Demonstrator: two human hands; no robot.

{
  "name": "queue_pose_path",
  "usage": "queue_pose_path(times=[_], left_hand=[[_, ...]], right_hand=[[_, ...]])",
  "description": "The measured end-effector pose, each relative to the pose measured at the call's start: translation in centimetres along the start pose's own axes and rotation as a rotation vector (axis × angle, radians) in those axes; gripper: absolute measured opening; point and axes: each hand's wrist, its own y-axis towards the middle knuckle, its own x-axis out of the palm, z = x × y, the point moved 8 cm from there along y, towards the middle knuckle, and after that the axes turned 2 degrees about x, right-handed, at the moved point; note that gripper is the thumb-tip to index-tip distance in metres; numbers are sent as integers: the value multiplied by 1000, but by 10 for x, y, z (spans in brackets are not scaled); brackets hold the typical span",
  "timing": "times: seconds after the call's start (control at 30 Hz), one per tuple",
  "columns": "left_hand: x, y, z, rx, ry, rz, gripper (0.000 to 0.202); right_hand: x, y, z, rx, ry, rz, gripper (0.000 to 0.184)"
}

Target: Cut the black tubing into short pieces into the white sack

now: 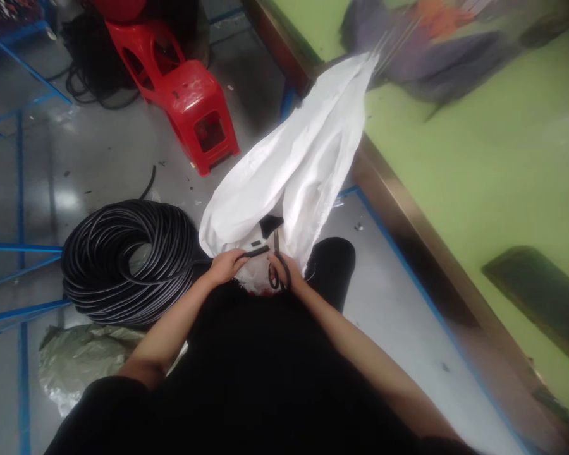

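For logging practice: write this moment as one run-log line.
left hand: holds black tubing | right hand: holds scissors | at: white sack opening

The black tubing (256, 252) in your left hand (225, 265) looks like smooth rubber or plastic with a faint sheen, same as the coil (128, 262); the scissors (277, 268) in your right hand (291, 278) have dark matt handles. The white sack (294, 164) before you is matt, woven, creased. Floor (99, 158): grey, polished, glossy; stool (189, 95): shiny red moulded plastic; tabletop (478, 189): matt green, dull metal edge (398, 202).
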Motion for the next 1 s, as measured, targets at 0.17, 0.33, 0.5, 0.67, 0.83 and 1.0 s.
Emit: queue_pose_path(times=[0.17,0.33,0.5,0.67,0.83,1.0], left_hand=[[-15,7,-5,-57,-84,134,33],[-7,7,15,-22,-8,74,32],[2,5,23,-36,56,16,31],[7,9,16,-56,47,-4,31],[15,10,8,-47,35,-27,33],[16,7,4,-48,17,-40,31]], right_hand=[[19,-5,7,-49,-194,-118,38],[28,-8,3,-83,-387,-160,36],[28,-12,1,-62,-369,-153,35],[29,-12,6,-69,-412,-78,34],[31,-8,15,-81,-427,-79,35],[30,-5,21,-84,-445,-70,38]])
